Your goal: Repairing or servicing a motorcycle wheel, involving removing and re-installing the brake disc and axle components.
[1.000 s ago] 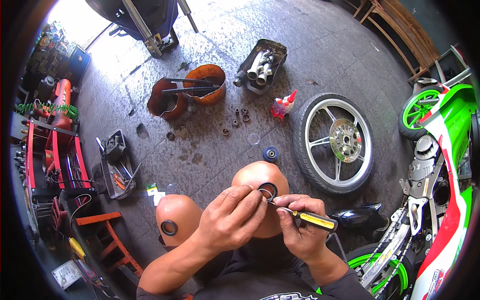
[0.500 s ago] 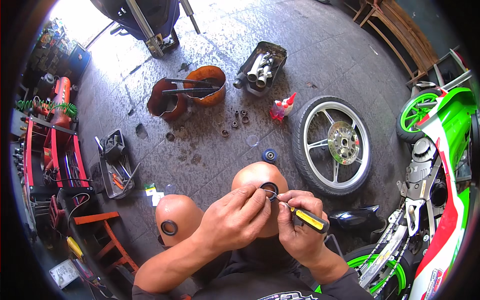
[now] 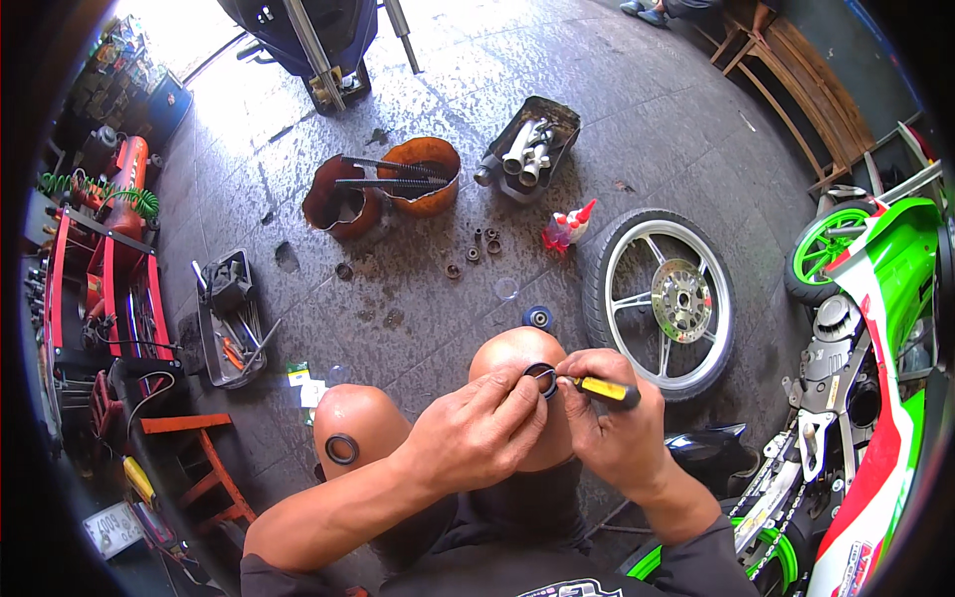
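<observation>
Above my right knee, my left hand [image 3: 487,423] pinches a small dark ring seal [image 3: 553,381] by its edge. A screwdriver [image 3: 609,390] with a yellow and black handle is gripped in my right hand [image 3: 622,433]. Its thin shaft reaches toward the seal, and my fingers partly cover its tip, so I cannot tell how it meets the seal. A second black ring seal [image 3: 342,449] lies flat on my left knee.
Around me on the floor are a wheel [image 3: 602,328], a blue part [image 3: 537,317], several small metal parts [image 3: 474,254], red bottles [image 3: 565,229], two cut-open cans [image 3: 343,221], a black bin [image 3: 567,124] and a tool tray [image 3: 211,343]. A green motorcycle [image 3: 920,249] stands right.
The screwdriver handle has swung up and lies more level, and my right hand has risen with it. My left hand still holds the ring seal. A person's feet now show at the top right.
</observation>
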